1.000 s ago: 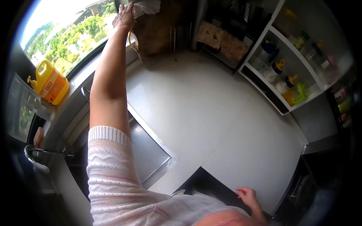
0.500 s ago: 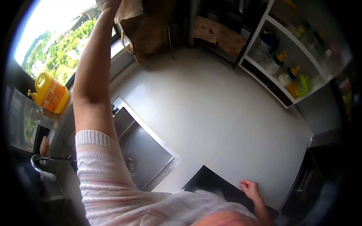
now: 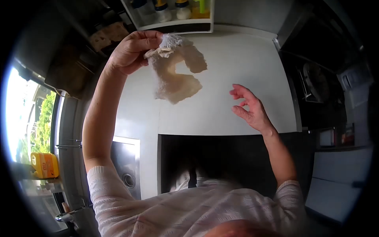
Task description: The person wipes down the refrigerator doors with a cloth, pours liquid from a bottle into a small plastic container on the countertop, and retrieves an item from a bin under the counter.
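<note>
- The desk [image 3: 248, 59] is the biggest thing before me, pale and broad. Its light top looks like a good backdrop for checking the outline of what I hold.
- The shelf [image 3: 189, 22] stands at the far side, with bottles [image 3: 183, 11] on it. My raised arm reaches near it in view, so I judge it best to lift gently and not swing outward.
- The sink [image 3: 122, 156] lies to my left, nearer my body, well apart from my fingers.
- The cloth [image 3: 162, 77] hangs from my left side over the desk, limp and ragged, curled around a gap where the pale top shows through. I cannot tell whether its lower edge touches. It looks thin and apt to fold, so a slow, steady lift should suit it.
- My left hand [image 3: 132, 51] pinches the cloth by its upper edge; a firm hold there seems right.
- My right hand [image 3: 250, 108] is released, loosely curled over the desk and apart from the cloth. It is well placed for steadying a loose edge.
- The white tuft [image 3: 173, 40] sits bunched beside my left fingertips; I judge it wise not to crush it.
</note>
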Tool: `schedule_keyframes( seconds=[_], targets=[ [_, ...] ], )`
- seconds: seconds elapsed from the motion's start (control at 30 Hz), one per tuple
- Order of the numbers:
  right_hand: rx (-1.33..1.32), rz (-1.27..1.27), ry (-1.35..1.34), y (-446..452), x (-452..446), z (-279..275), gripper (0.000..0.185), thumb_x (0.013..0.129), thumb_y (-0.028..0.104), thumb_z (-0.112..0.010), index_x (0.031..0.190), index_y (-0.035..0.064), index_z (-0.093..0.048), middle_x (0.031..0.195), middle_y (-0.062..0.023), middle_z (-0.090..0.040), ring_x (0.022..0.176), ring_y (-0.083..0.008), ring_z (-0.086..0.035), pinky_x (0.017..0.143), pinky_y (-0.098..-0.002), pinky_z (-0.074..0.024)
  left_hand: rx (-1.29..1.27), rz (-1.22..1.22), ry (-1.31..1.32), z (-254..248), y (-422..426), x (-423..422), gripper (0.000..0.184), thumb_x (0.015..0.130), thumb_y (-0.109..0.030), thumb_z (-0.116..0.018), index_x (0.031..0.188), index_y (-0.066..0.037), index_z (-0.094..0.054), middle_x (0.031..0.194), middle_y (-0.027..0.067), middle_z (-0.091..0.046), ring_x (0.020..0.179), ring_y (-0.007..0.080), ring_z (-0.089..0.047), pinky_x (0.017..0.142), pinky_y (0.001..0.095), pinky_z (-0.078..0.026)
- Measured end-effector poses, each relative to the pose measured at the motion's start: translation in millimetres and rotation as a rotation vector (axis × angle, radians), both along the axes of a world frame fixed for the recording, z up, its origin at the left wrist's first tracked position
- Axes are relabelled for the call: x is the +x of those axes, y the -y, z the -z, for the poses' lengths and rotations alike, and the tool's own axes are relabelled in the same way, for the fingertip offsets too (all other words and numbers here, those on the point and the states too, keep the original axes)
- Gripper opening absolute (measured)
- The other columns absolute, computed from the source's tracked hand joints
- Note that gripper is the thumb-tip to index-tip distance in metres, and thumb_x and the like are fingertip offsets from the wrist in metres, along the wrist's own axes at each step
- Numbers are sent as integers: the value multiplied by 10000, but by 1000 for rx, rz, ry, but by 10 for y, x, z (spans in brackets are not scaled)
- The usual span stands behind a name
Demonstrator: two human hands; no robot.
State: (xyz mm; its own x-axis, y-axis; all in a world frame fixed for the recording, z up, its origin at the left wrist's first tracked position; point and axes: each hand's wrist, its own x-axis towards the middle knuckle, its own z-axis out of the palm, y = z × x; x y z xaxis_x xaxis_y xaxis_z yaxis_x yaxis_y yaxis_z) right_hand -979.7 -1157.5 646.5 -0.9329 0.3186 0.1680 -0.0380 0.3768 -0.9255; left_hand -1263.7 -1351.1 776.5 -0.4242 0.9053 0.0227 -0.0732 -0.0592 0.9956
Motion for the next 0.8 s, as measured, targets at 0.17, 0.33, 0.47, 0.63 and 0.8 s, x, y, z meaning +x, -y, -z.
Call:
schedule_keyframes(
  seconds=[0.17,0.33,0.47,0.63,0.8],
  targets=[
    [133,162,-303,-381,1476,-131,851,716,260,-748,1386,73,-257,1367,-130,-379,1256,-272,-355,990,-368,-333,-179,591,31,391,-1453,2036,187,785,-50,-604,939,55,-610,654,44,-582,484,69,-483,397,186,-349],
    [-121,345,50,-450,3372,100,437,790,275,-689,1103,3,-552,968,-120,-626,843,-199,-601,750,-285,-466,-415,943,-61,796,-2276,4039,225,772,-54,-641,970,49,-618,646,30,-567,500,66,-459,443,190,-355],
    [-249,469,534,-536,4734,439,341,819,260,-643,1022,-9,-589,870,-108,-639,754,-176,-607,650,-293,-472,-515,1042,-86,1249,-2733,5309,244,798,-125,-662,998,8,-615,712,17,-602,582,56,-527,495,166,-401],
    [-957,1161,179,-576,6177,1040,355,820,274,-638,1049,7,-588,988,-102,-611,844,-203,-599,709,-321,-488,-585,1036,-216,1977,-3324,6136,253,826,-86,-593,1059,10,-570,771,49,-618,580,93,-559,497,181,-412],
    [-1269,1471,-812,-892,8029,1456,407,862,261,-581,1196,47,-487,1113,-108,-563,1030,-225,-549,862,-368,-470,-819,1019,-139,2840,-4161,6596,272,798,-70,-587,1048,33,-563,774,85,-614,546,121,-569,448,201,-424]
  ],
)
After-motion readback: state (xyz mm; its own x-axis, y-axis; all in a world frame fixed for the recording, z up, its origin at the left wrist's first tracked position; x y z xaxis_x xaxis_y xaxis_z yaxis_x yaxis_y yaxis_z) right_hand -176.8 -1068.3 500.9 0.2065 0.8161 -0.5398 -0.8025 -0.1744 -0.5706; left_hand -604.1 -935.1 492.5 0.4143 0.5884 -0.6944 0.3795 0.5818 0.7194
